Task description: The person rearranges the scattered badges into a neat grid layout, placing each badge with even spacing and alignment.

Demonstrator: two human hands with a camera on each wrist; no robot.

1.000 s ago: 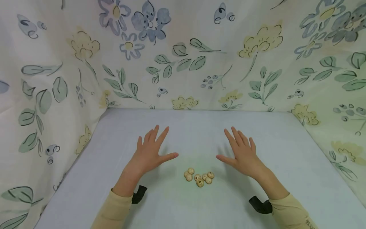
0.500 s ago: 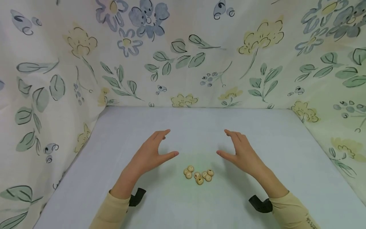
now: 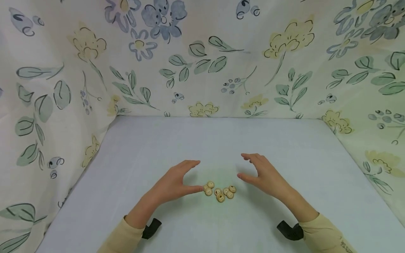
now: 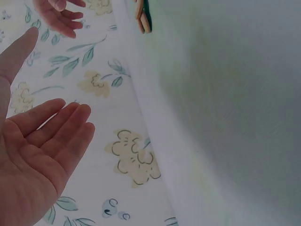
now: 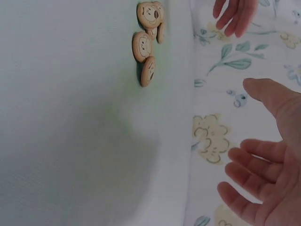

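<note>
Several small round wooden pieces with faces drawn on them lie on the white table in a loose row, in three small groups. In the head view these are the left group [image 3: 208, 192], the middle group [image 3: 220, 198] and the right group [image 3: 230, 194]. My left hand [image 3: 171, 182] hovers left of them, fingers loosely bent, its thumb tip by the left group; whether it touches cannot be told. My right hand [image 3: 269, 175] is held apart on the other side, thumb and fingers spread. Neither hand holds anything. The right wrist view shows the faces on the wooden pieces [image 5: 142, 46] closer.
The white table [image 3: 202, 140] stretches out behind and beside the hands. A floral cloth [image 3: 202, 84] hangs at the back and along both sides. Black straps [image 3: 290, 231] sit at both wrists, below the beige sleeves [image 3: 326, 232].
The spread fingers of both hands have bent inward. My left hand has moved right and nearer toward the wooden pieces; my right hand came slightly nearer too. The pieces keep their arrangement.
</note>
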